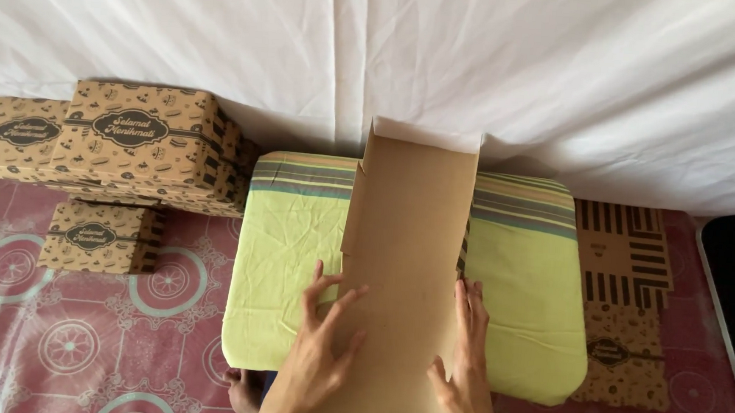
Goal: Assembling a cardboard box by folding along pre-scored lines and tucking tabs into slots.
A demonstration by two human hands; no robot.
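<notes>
A long flat sheet of plain brown cardboard, an unfolded box blank [402,260], lies lengthwise down the middle of the frame, resting on a lime-green cushion with striped top edge [531,310]. The left hand [320,348] lies spread, fingers fanned and palm down, on the blank's lower left part, pinning it rather than gripping. The right hand [464,357] stands along the blank's right edge at lower centre, fingers straight and pressed against the side, as if steadying or creasing a side panel there; it is not closed around anything. The soft cushion appears to serve as a raised work surface, which likely explains why both hands press down.

At the upper left of the frame, printed brown cardboard boxes, already folded [134,137], are stacked against a white draped sheet [562,82], with one smaller printed box [98,237] apart below them. At the right, a flat printed box blank [625,299] lies partly under the cushion's edge.

The pink patterned floor covering [79,333] shows in the lower left. The blank's far end reaches the white sheet, so room is tight at the top; the cushion's sides lie bare on either side of the blank.
</notes>
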